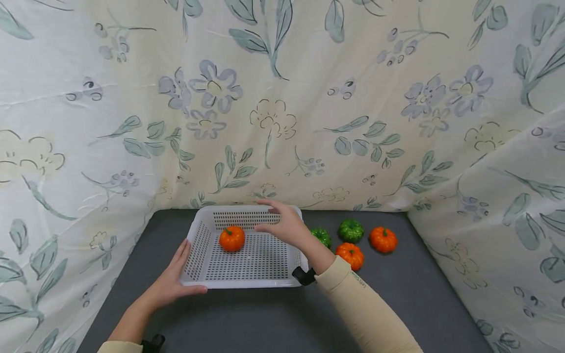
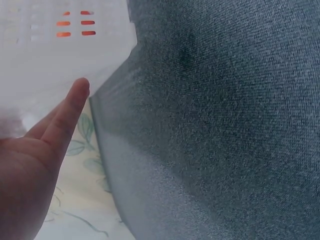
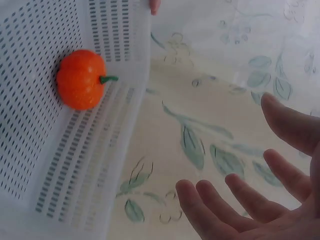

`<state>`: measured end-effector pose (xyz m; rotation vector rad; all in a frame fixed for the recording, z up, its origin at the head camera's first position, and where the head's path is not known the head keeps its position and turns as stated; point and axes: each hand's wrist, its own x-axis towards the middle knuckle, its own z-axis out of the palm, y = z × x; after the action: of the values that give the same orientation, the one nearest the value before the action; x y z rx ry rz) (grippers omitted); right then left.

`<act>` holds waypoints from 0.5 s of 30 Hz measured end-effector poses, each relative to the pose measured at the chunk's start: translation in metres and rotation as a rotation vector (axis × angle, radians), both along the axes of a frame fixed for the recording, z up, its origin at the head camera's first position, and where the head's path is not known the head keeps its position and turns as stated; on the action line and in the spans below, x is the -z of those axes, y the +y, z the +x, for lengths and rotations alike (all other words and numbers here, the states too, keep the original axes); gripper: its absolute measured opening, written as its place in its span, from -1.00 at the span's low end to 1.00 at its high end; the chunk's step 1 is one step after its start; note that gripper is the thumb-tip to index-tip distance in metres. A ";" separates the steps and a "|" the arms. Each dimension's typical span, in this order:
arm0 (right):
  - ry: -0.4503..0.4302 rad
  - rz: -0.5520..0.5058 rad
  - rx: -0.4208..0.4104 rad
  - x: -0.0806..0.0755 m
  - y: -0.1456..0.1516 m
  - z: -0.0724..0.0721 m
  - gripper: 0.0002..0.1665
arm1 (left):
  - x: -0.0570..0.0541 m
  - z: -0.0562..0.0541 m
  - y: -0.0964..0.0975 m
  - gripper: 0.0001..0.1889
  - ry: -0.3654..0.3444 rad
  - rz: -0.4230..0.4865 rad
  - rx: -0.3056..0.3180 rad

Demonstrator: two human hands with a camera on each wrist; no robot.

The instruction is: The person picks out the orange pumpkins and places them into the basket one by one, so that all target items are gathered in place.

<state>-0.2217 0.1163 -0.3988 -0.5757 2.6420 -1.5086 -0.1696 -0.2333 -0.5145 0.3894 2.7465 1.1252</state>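
Note:
A white perforated plastic basket [image 1: 247,284] rests on the dark table, and one small orange pumpkin [image 1: 231,239] with a green stem sits inside it, left of the middle. At the basket's front left corner is my left hand [image 1: 174,279], fingers extended along the side wall and thumb along the front rim. In the left wrist view, straight fingers [image 2: 67,115] lie against the white plastic. My right hand [image 1: 284,225] is over the basket's right part, its fingers and thumb spread apart with nothing between them. The right wrist view shows the same spread fingers [image 3: 215,210].
To the right of the basket lie two green pumpkins [image 1: 350,231] and two more orange ones [image 1: 383,239]; my right forearm partly covers this group. A flower-printed cloth [image 1: 273,122] hangs behind the dark table [image 1: 247,323] and along both sides.

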 end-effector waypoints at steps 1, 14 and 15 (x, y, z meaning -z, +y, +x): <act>0.004 0.002 0.008 0.000 0.003 0.001 -0.21 | 0.000 -0.001 0.000 0.41 0.000 0.000 0.000; -0.005 -0.011 0.119 0.008 0.038 0.007 -0.26 | -0.007 -0.001 0.001 0.41 -0.030 0.007 -0.004; -0.002 -0.015 0.125 0.009 0.041 0.006 -0.26 | -0.008 -0.001 0.001 0.41 -0.030 0.009 -0.004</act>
<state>-0.2154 0.1572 -0.4074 -0.4169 2.7144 -1.5602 -0.1708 -0.2324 -0.5069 0.3645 2.7187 1.1350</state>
